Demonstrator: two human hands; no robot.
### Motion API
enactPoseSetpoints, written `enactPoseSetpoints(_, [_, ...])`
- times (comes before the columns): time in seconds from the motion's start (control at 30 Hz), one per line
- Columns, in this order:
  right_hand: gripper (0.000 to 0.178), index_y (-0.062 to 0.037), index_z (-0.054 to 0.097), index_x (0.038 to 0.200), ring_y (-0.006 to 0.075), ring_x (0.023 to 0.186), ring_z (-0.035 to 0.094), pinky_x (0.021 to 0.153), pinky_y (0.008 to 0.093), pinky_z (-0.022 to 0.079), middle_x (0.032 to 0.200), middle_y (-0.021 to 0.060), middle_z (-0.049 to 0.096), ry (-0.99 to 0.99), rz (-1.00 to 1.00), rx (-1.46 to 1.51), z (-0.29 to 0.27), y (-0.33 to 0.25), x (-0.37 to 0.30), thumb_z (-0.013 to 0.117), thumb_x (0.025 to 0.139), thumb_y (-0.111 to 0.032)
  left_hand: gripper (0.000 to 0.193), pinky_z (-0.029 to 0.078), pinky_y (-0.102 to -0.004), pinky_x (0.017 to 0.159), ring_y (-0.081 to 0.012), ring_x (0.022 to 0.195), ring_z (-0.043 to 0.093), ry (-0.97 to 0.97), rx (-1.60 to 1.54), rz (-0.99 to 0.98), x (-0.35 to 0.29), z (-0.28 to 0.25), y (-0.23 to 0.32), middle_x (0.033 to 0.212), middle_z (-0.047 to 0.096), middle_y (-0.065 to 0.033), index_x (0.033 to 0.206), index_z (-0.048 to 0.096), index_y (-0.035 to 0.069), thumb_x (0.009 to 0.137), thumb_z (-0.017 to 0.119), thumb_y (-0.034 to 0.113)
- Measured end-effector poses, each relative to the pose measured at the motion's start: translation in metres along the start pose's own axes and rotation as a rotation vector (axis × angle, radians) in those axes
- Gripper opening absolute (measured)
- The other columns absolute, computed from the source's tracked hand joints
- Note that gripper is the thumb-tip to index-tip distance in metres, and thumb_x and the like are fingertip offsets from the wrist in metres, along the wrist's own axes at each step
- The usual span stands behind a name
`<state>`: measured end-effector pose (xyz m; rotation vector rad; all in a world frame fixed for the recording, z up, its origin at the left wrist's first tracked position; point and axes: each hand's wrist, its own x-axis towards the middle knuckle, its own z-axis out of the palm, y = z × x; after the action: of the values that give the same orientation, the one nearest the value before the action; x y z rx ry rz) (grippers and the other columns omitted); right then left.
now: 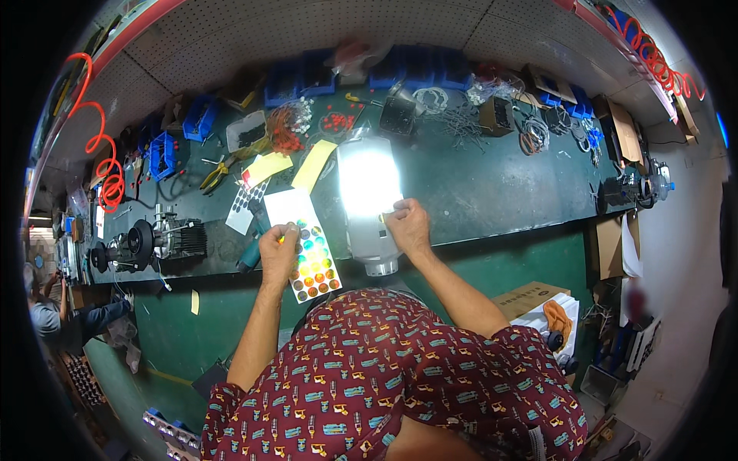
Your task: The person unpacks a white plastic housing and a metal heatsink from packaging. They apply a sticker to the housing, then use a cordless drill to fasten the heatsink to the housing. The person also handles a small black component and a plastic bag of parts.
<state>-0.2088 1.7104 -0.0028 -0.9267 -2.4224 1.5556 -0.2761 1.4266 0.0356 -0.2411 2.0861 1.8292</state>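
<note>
A white sheet of shiny round stickers [314,261] hangs over the bench's front edge, pinched at its left side by my left hand [280,247]. The stickers show rainbow colours and fill the lower part; the top is bare white. To its right stands a grey metal housing [370,240] with a round collar at its near end. A strong white glare hides its upper part. My right hand [410,228] is closed at the housing's right side, fingertips against it. At those fingertips shows a small gold spot [382,218], which looks like one of the stickers.
A green power tool [250,255] lies left of the sheet, near yellow-handled pliers [214,176]. Yellow paper strips [314,165] lie behind it. A motor assembly [178,237] sits further left. Blue bins [284,83] and cables line the back. Another person [58,315] is at far left.
</note>
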Motion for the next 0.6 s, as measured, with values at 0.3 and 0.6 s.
enactPoseSetpoints(0.3, [0.037,-0.0007,0.064,0.102,0.0285,0.08,0.071,0.075,0.0413,0.054,0.083,0.0125,0.073,0.023,0.02,-0.046,0.002,-0.002,-0.002,0.083,0.074,-0.018,0.021,0.045,-0.024,0.062,-0.007,0.066,0.055,0.03,0.023,-0.032,-0.003,-0.008,-0.002,0.076,0.064,-0.0009,0.084,0.065,0.0,0.096,0.064,0.017])
enactPoseSetpoints(0.6, [0.038,-0.0006,0.063,0.105,0.0296,0.079,0.07,0.073,0.0406,0.054,0.085,0.0147,0.073,0.065,-0.032,-0.152,0.004,-0.005,-0.009,0.08,0.077,-0.02,0.019,0.045,-0.0216,0.052,-0.0061,0.061,0.053,0.079,-0.002,-0.037,0.004,-0.028,-0.009,0.074,0.063,-0.0014,0.085,0.065,0.001,0.095,0.065,0.017])
